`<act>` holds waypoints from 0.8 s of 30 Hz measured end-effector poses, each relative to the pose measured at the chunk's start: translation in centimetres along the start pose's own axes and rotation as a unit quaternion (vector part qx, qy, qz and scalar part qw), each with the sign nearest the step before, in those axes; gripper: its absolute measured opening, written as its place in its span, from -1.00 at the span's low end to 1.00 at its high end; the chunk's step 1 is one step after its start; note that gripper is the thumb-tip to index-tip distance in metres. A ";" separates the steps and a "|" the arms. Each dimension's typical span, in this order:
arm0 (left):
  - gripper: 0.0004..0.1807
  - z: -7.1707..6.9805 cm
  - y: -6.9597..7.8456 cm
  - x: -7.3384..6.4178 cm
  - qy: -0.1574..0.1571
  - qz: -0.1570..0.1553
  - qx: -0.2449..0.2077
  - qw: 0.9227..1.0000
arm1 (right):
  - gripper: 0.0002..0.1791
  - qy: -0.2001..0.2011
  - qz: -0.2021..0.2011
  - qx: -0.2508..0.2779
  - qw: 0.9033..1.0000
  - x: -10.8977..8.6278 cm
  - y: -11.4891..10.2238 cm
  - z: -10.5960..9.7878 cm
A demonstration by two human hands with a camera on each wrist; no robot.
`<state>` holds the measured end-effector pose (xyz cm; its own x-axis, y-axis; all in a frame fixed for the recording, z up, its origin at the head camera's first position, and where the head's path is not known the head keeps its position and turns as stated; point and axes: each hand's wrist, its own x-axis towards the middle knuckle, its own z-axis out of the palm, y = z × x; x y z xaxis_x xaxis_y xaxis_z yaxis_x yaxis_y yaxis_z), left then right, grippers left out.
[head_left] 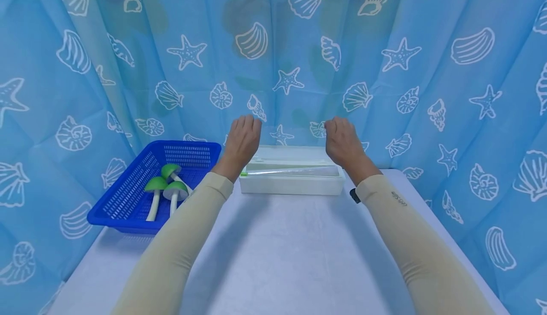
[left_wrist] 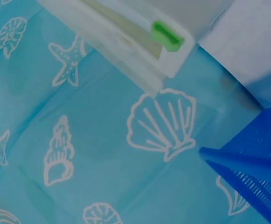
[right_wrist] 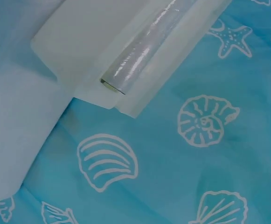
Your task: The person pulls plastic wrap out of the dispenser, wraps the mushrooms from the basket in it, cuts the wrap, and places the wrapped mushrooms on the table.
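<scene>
My left hand (head_left: pixel 244 139) and right hand (head_left: pixel 344 144) are raised over a long white box (head_left: pixel 292 185), one near each end. Both show their backs and knuckles with the fingers curled. The fingertips are hidden, and I cannot tell whether they hold anything thin. The box's lid (head_left: pixel 295 152) stands open at the back. Inside lies a shiny clear roll of plastic wrap (right_wrist: pixel 142 53). A green slider (left_wrist: pixel 167 36) sits at the box's left end. Neither hand shows in the wrist views.
To the left stands a blue plastic basket (head_left: pixel 124 182) holding several mushroom-shaped things with green caps (head_left: pixel 155 184) and white stems. A white-covered table (head_left: pixel 295 248) lies under everything. The blue curtain (head_left: pixel 290 44) with shell and starfish prints hangs right behind the box.
</scene>
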<state>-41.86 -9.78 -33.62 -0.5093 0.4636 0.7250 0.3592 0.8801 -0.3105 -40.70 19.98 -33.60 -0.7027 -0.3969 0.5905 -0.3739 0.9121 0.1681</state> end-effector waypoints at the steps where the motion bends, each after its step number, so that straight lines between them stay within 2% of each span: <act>1: -0.93 0.0 0.1 0.2 0.005 0.004 -0.003 1.000 | -0.79 -0.004 0.004 0.006 1.000 -0.2 0.1 0.0; 6: -0.92 0.2 0.7 0.5 0.024 0.032 -0.015 0.999 | -0.77 -0.045 0.017 0.009 0.999 -1.3 0.6 0.5; 9: -0.91 0.4 1.1 0.6 0.026 0.039 -0.017 0.999 | -0.76 -0.052 0.037 0.025 0.998 -1.6 0.8 0.5; 13: -0.90 0.1 1.9 2.0 0.037 0.037 -0.030 0.998 | -0.76 -0.036 0.070 0.047 0.996 -1.8 1.3 0.3; 17: -0.87 -0.4 2.9 3.7 0.041 0.072 -0.041 0.996 | -0.75 -0.051 0.076 0.035 0.995 -2.3 1.7 0.4; 20: -0.87 -0.6 3.2 3.9 0.038 0.088 -0.040 0.995 | -0.75 -0.056 0.074 0.033 0.995 -2.7 1.9 0.5; 24: -0.88 -0.8 2.4 3.7 0.051 0.073 -0.035 0.995 | -0.77 -0.021 0.068 0.035 0.997 -2.2 2.3 -0.2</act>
<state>-42.27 -6.07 -31.22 -0.3678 0.5699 0.7348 0.4786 0.7935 -0.3759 -39.89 22.96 -34.34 -0.7735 -0.2751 0.5710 -0.3134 0.9491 0.0327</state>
